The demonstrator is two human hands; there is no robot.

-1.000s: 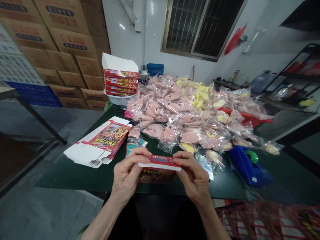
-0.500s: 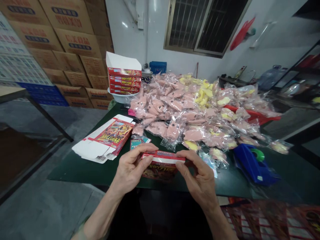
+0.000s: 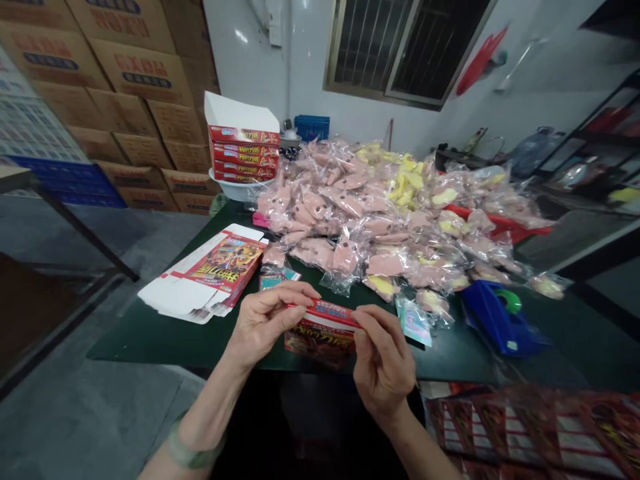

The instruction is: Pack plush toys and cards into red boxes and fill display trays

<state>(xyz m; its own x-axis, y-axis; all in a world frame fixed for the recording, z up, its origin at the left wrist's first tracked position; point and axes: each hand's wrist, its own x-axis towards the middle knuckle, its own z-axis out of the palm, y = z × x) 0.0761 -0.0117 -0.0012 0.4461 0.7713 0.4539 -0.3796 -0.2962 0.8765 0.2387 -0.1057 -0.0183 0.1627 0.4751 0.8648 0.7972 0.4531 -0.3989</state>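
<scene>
A red printed cardboard box (image 3: 320, 343) is held upright at the table's near edge, with a white strip along its top fold. My left hand (image 3: 270, 320) pinches the box's upper left corner between thumb and fingers. At the upper right corner, my right hand (image 3: 383, 357) grips the fold with its thumb and forefinger. Just behind the left fingers lie small teal printed cards (image 3: 273, 280). To the left is a stack of flattened red and white boxes (image 3: 220, 267). Clear-bagged pink toys (image 3: 347, 257) are heaped beyond both hands.
A blue tape dispenser (image 3: 503, 323) stands at the right on the green table (image 3: 165, 343). Folded red boxes (image 3: 245, 157) are stacked in a white basin (image 3: 240, 190) at the back left. Open red boxes (image 3: 525, 427) sit low at the right. Brown cartons (image 3: 145, 73) line the wall.
My right fingers have shifted inward and down along the box's top edge. The fold has tilted, so more of its red printed top shows. The view has turned slightly.
</scene>
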